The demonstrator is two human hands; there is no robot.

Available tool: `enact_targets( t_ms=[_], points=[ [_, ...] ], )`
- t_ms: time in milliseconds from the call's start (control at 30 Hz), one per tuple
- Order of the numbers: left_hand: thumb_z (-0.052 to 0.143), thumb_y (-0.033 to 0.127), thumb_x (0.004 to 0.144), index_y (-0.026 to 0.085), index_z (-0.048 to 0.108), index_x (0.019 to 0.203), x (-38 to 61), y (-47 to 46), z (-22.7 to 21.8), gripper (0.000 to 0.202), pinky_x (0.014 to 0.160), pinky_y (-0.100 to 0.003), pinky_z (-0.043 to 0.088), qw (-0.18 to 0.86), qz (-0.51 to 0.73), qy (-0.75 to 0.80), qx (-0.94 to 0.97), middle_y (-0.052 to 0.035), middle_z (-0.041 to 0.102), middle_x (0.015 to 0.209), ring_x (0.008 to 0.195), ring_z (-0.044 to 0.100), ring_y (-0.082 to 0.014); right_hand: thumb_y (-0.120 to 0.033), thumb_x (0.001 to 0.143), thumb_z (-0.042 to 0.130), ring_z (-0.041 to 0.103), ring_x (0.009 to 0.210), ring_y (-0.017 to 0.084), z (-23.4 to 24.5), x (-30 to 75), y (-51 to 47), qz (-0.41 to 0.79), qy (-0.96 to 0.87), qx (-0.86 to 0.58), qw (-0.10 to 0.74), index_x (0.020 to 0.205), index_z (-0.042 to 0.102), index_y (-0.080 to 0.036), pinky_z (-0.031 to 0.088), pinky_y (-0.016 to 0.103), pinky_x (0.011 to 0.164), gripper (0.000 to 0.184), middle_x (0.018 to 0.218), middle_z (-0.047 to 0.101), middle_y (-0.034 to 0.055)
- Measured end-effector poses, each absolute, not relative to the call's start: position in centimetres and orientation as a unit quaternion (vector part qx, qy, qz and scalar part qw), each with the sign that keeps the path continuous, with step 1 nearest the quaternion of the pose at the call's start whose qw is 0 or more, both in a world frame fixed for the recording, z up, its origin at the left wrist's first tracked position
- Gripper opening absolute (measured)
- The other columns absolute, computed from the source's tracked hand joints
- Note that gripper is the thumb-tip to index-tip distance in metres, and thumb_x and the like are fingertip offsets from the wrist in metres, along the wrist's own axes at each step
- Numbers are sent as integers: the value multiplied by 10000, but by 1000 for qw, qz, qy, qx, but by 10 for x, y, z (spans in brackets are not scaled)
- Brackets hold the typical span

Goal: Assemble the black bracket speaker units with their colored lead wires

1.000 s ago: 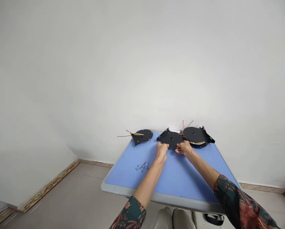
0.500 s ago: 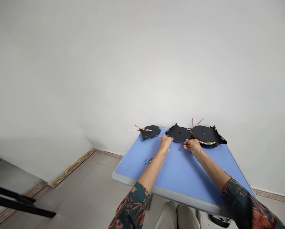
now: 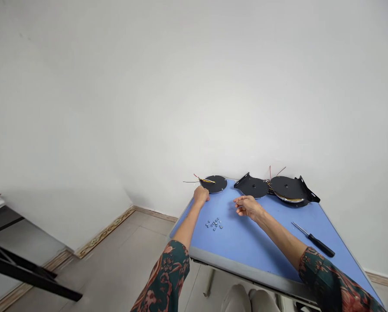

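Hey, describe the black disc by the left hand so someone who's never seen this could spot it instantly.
Start at the blue tabletop in front of the white wall and go to its far left corner. The round black disc lies there, just beyond the left hand. Unlike the middle disc and the right disc, it has yellow and white wires across its top face.

No legible text, brand, number or sign from where I stood: none on the black plates (image 3: 259, 189) at the table's (image 3: 242, 251) twelve o'clock, none on the screwdriver (image 3: 321, 245) at three.
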State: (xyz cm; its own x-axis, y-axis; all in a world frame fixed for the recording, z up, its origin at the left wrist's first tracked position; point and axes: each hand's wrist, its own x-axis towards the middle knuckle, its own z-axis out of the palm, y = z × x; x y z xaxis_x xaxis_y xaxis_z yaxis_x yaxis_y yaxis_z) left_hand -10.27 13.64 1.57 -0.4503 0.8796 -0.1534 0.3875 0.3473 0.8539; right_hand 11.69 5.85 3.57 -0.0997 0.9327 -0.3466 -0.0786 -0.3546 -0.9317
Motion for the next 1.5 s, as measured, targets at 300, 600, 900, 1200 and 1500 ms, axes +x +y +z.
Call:
enact_targets(
  t_ms=[300, 600, 900, 1200, 1500],
  points=[
    [501, 78, 844, 106, 632, 804, -142, 103, 47, 140, 480, -246, 517, 337, 500, 696, 391, -40, 590, 498, 452, 629, -175, -38, 820, 579, 594, 424, 118, 47, 139, 26, 608, -443, -529, 393, 852, 616, -140, 464, 216, 381, 113, 612, 603, -18],
    [431, 193, 884, 138, 570, 761, -159, 31, 102, 194, 416, -193, 477, 281, 608, 589, 452, 11, 539, 495, 411, 554, -115, -259, 906, 477, 680, 659, 190, 17, 277, -63, 56, -610, -694, 379, 989, 674, -183, 513, 313, 659, 226, 813, 708, 61],
    [342, 205, 997, 133, 594, 941, -30, -11, 53, 269, 439, -198, 469, 372, 488, 600, 513, 31, 561, 492, 390, 595, -132, -351, 945, 580, 629, 1043, 302, -16, 326, -112, -98, -659, -722, 185, 1075, 708, -171, 462, 378, 886, 256, 1107, 721, 155],
    [346, 214, 1024, 167, 561, 917, 45, -29, -5, 245, 427, -176, 400, 418, 414, 609, 532, 24, 596, 497, 409, 642, -143, -346, 873, 620, 676, 744, 233, -7, 328, -113, 124, -487, -715, 486, 1011, 690, -164, 514, 369, 765, 239, 782, 728, 80],
    [343, 178, 1013, 182, 519, 837, 48, -34, -12, 249, 424, -160, 380, 401, 406, 598, 563, 42, 570, 471, 381, 604, -115, -479, 843, 720, 578, 623, 121, 47, 273, -111, 257, -456, -449, 724, 868, 629, -189, 502, 282, 607, 305, 912, 722, 70]
  ],
)
